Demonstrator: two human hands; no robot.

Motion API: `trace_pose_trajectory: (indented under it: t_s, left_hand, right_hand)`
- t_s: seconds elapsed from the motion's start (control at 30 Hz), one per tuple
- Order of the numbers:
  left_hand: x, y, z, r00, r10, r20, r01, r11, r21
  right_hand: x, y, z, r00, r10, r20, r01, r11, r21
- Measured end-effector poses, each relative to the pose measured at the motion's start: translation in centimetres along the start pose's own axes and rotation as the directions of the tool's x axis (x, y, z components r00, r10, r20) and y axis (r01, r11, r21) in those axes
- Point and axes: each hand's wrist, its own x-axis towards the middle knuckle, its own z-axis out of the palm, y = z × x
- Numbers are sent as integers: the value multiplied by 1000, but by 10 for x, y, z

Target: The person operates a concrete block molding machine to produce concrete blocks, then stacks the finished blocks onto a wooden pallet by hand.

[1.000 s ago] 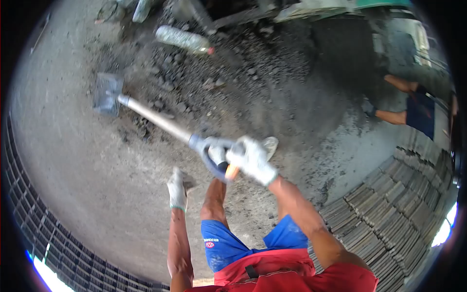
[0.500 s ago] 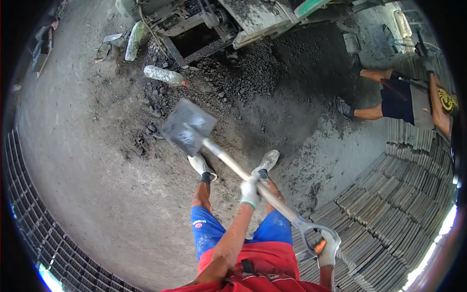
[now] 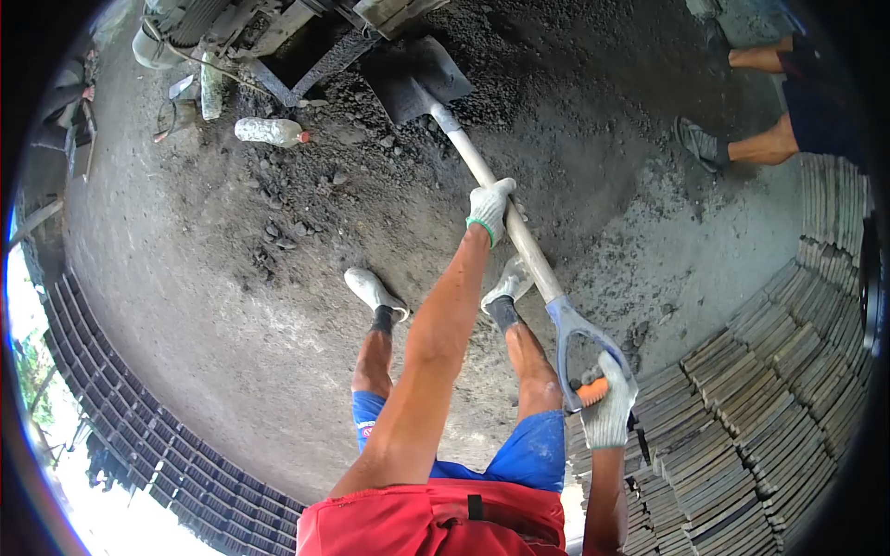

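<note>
Both my hands wear white knit gloves and hold one shovel (image 3: 530,246) with a pale wooden shaft. My left hand (image 3: 491,209) is wrapped round the middle of the shaft. At the near end, my right hand (image 3: 609,400) grips the orange bar of the grey D-shaped handle (image 3: 567,324). The square metal blade (image 3: 417,80) lies out ahead, at the dark gravelly heap (image 3: 501,102) beside the machine. No load can be made out on the blade.
A machine with a metal frame (image 3: 315,69) stands ahead. A clouded plastic bottle (image 3: 269,132) lies left of the heap, with another bottle (image 3: 212,85) near it. Another person's leg (image 3: 765,144) shows at right. Stacked slabs (image 3: 742,417) line the right; dark gridded stacks (image 3: 139,426) curve along the left.
The shovel has swung forward and right, its blade going from above my left foot to the heap. My left arm has stretched forward. The view has shifted, and the other person shows less.
</note>
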Motion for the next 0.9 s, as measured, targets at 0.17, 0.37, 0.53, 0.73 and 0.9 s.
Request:
trace_pose_trajectory:
  t_s: [0.17,0.37,0.53,0.73,0.9]
  left_hand:
    - [-50,-101,4,1000,-26,-16,25,999,-29]
    - [-114,-230,-19,961,-248,-125,273,925,265]
    - [-61,-101,6,965,-121,-231,164,970,178]
    - [-104,-43,101,988,-152,-23,153,987,46]
    - [-98,-189,123,954,-298,-30,299,946,126]
  right_hand:
    - [-47,-4,-93,979,44,-198,-44,999,5]
    - [-74,25,-249,975,-67,-211,44,993,-113]
    - [-48,25,-106,964,92,-251,-55,987,151]
    - [-63,-69,-94,985,-77,-152,97,987,127]
    - [-81,-80,-187,900,-37,-434,77,994,77]
